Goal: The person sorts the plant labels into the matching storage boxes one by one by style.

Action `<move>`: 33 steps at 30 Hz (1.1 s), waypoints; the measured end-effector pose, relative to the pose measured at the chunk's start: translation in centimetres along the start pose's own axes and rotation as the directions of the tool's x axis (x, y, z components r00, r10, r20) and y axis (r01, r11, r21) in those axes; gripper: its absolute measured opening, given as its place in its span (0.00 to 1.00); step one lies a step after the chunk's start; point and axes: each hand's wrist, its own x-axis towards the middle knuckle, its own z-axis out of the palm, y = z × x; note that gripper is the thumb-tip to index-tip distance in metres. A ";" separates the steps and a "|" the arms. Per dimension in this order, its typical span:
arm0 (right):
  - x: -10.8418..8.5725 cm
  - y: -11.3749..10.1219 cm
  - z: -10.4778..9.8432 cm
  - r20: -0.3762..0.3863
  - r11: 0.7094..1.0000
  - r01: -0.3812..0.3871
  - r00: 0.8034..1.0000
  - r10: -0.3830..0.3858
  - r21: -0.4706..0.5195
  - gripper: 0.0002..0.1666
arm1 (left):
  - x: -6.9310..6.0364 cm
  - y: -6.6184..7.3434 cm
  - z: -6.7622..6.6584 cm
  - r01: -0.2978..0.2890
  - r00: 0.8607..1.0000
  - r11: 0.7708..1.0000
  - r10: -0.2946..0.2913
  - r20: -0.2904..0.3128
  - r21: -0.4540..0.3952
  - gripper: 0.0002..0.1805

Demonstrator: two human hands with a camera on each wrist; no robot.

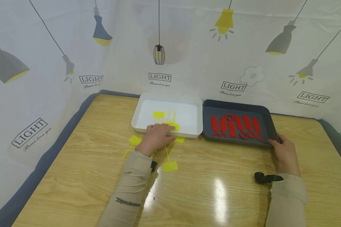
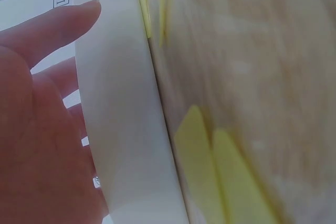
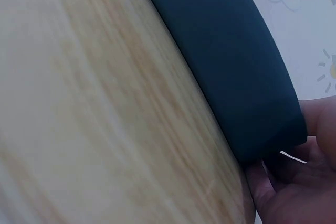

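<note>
My left hand reaches over the front wall of a white tray, its fingers over yellow flag-shaped tags with thin stems. One fingertip appears to touch a tag inside. In the left wrist view the thumb is extended near the white wall, which partly hides the other fingers. My right hand grips the front right corner of a dark grey tray. Its thumb lies at the rim, and fingers bend around the corner in the right wrist view. Several red tags with ring ends lie inside that tray.
More yellow tags lie on the wooden table before the white tray, some partly under the left hand. Both trays stand side by side near the back edge. A white curtain printed with lamps hangs behind. Black straps circle the wrists.
</note>
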 end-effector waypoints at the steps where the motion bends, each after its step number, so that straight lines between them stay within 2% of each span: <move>1: 0.0 0.0 0.0 0.000 1.000 0.002 1.000 -0.002 0.000 0.38 | 0.0 0.0 0.0 0.002 1.000 1.000 -0.002 0.003 0.004 0.25; 20: 0.0 -0.1 0.3 -0.010 1.000 0.010 1.000 -0.010 0.007 0.37 | -0.4 0.1 -0.2 0.001 1.000 1.000 -0.001 -0.006 0.002 0.23; 30: -0.1 -0.3 0.5 0.002 1.000 0.011 1.000 -0.011 0.011 0.37 | -0.4 -0.3 -0.3 0.011 0.999 1.000 -0.012 -0.044 -0.025 0.23; 33: 0.0 -0.3 0.4 -0.006 1.000 0.021 1.000 -0.022 -0.011 0.37 | -0.3 -0.3 -0.7 0.023 0.998 0.998 -0.027 -0.061 -0.056 0.22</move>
